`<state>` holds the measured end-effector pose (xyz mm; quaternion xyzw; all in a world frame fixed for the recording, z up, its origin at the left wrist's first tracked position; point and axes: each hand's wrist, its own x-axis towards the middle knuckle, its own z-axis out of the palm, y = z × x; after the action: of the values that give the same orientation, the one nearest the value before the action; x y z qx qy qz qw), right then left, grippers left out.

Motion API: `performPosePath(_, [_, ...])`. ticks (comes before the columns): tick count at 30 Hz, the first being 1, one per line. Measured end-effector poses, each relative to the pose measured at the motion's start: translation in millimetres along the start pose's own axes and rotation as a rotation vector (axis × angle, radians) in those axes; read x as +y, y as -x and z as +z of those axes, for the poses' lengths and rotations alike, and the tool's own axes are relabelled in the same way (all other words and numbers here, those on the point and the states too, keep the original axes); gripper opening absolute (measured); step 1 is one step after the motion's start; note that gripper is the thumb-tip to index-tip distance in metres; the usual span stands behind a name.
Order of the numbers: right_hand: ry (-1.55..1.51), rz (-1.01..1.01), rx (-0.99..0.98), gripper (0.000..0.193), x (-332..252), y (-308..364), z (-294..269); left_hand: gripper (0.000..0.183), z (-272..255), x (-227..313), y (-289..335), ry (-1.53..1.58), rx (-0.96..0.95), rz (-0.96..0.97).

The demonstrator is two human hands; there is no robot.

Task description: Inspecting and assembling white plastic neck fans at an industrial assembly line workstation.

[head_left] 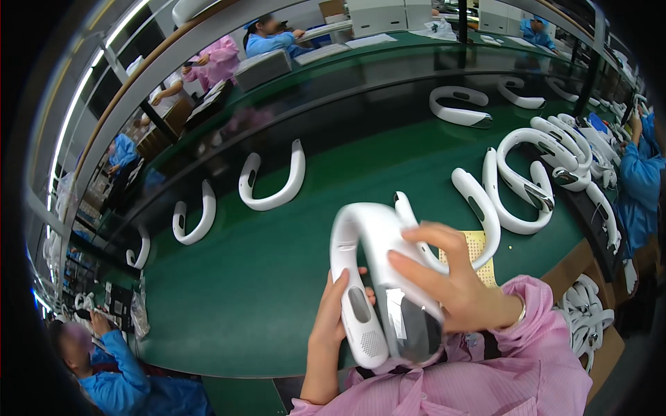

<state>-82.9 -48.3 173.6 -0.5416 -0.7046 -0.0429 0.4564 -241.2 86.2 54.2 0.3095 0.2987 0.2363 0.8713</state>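
Observation:
A white U-shaped neck fan (pixel 363 220) is held up in front of me, its curve pointing away and its two ends toward my body. My left hand (pixel 329 312) grips its left arm, which has an oval recess and a dotted patch near the end; fingertips show in the gap between the arms. My right hand (pixel 454 281) is bent over the wider right arm, with fingers pressed on its top. That arm ends in a glossy dark panel with a pale strip beside it. Just behind lies another white neck fan (pixel 479 197), partly hidden by my right hand.
Several neck fans, one a fan (pixel 277 197) at left, lie on the green table (pixel 229 305). More are heaped at right around one fan (pixel 517 149). A yellow dotted sheet (pixel 476 244) lies beside my right hand. A cardboard box (pixel 607 360) holds white parts. Co-workers sit around.

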Motion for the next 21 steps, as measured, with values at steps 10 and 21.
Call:
performPosePath(10, [-0.487,0.461,0.205,0.039,52.8,-0.1,-20.8,0.084,3.0,41.3,32.7,-0.371,-0.386,0.451])
performPosePath(21, [-1.022,0.994,-0.102,0.068,61.0,-26.6,-24.2,0.057,38.5,59.7,7.9,-0.324,0.121,0.477])
